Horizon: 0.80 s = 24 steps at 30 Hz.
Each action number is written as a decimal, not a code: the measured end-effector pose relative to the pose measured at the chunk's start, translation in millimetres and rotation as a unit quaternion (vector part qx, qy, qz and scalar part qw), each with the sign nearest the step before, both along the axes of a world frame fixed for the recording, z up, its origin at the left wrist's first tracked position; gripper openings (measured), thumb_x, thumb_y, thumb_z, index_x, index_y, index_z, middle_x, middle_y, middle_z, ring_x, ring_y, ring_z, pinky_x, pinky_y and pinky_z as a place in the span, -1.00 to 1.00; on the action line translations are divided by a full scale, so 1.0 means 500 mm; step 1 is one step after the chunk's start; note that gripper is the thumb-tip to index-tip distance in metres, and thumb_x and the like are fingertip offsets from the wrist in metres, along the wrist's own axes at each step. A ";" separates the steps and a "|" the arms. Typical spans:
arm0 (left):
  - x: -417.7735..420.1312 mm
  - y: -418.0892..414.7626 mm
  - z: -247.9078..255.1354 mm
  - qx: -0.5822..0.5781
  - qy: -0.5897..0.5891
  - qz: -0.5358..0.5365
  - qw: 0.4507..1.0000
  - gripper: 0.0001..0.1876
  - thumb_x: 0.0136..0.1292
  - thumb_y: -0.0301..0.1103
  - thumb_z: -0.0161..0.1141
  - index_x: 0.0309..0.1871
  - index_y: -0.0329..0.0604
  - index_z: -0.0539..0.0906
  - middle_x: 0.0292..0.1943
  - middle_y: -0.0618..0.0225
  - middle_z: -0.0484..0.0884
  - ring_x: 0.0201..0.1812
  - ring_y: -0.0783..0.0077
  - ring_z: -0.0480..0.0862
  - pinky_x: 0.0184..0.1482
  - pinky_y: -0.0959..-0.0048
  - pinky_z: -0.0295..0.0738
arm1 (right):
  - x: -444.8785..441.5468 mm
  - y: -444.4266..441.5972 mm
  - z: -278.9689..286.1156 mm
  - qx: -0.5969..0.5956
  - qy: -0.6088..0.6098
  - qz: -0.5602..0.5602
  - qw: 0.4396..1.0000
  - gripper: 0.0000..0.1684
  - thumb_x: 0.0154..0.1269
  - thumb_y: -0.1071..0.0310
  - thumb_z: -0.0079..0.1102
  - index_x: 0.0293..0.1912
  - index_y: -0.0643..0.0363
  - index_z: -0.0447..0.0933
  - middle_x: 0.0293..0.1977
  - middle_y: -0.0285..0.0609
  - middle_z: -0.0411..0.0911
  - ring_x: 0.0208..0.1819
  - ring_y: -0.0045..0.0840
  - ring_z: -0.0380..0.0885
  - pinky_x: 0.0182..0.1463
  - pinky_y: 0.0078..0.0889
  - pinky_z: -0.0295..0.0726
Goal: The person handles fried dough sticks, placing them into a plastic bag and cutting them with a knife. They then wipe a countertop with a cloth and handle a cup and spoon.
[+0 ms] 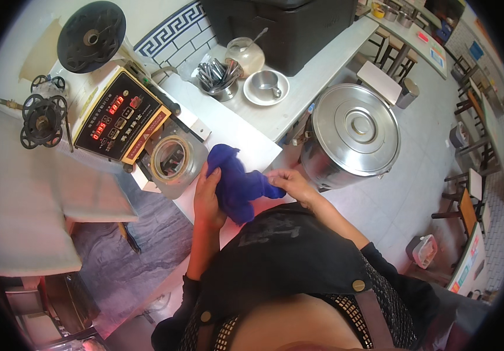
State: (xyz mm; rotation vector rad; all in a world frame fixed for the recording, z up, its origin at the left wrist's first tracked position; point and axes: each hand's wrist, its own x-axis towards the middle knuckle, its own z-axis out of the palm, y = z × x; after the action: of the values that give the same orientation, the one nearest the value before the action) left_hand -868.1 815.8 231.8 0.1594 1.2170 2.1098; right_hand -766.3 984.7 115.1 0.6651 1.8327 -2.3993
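A crumpled blue-purple cloth (pixel 234 188) hangs between my two hands, above the edge of the white counter (pixel 252 142). My left hand (pixel 209 195) grips its left side, the thumb lying over the fabric. With thumb and fingers my right hand (pixel 288 183) pinches the cloth's right end. Just left of the cloth is a cup sealing machine (pixel 122 116) with a lit red display and a round ring opening (pixel 171 160). Part of the cloth's lower edge hangs close to my black apron (pixel 278 245).
A large lidded steel pot (pixel 356 129) stands right of the counter. Behind the cloth are a steel container of cutlery (pixel 222 90), a glass jar (pixel 245 57), and a metal cup (pixel 265 83) on a white dish (pixel 255 100). Stools and tables line the right side.
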 end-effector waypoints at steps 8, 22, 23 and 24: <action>-0.072 0.071 -0.017 -0.040 0.034 0.056 0.997 -0.66 0.31 -0.47 -0.13 0.14 -0.29 0.38 0.01 0.20 0.50 0.04 0.37 0.50 0.13 0.42 0.37 | -0.151 0.249 -0.110 0.008 -0.007 -0.147 0.989 -0.81 0.27 0.36 0.04 -0.14 0.22 0.43 -0.40 -0.25 0.51 -0.47 -0.62 0.49 -0.40 -0.58 0.51; -0.167 0.191 -0.075 -0.216 0.061 0.152 0.963 -0.59 0.24 -0.56 -0.05 0.18 -0.36 0.35 0.01 0.20 0.51 0.05 0.38 0.51 0.15 0.47 0.34 | -0.455 0.481 -0.283 0.104 -0.133 -0.120 0.978 -0.68 0.25 0.42 -0.08 -0.06 0.42 0.40 -0.30 -0.05 0.54 -0.43 -0.43 0.59 -0.50 -0.56 0.65; -0.170 0.191 -0.081 -0.223 0.065 0.151 0.961 -0.59 0.23 -0.57 -0.05 0.17 -0.36 0.36 0.01 0.21 0.51 0.05 0.37 0.51 0.16 0.46 0.34 | -0.446 0.477 -0.266 0.071 -0.118 -0.135 0.981 -0.68 0.25 0.42 -0.09 -0.05 0.42 0.40 -0.28 -0.05 0.54 -0.40 -0.43 0.59 -0.48 -0.56 0.65; -0.175 0.191 -0.090 -0.227 0.069 0.149 0.960 -0.59 0.21 -0.58 -0.05 0.16 -0.37 0.37 0.00 0.21 0.52 0.05 0.37 0.51 0.16 0.46 0.33 | -0.429 0.471 -0.234 0.041 -0.103 -0.151 0.982 -0.68 0.26 0.42 -0.10 -0.05 0.42 0.40 -0.27 -0.06 0.54 -0.37 -0.44 0.59 -0.46 -0.55 0.65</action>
State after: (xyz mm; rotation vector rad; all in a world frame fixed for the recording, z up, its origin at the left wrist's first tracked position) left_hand -955.7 911.4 186.9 -0.0917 1.8729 2.0225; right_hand -980.8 1220.5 -1.8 1.2327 1.8661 -2.3199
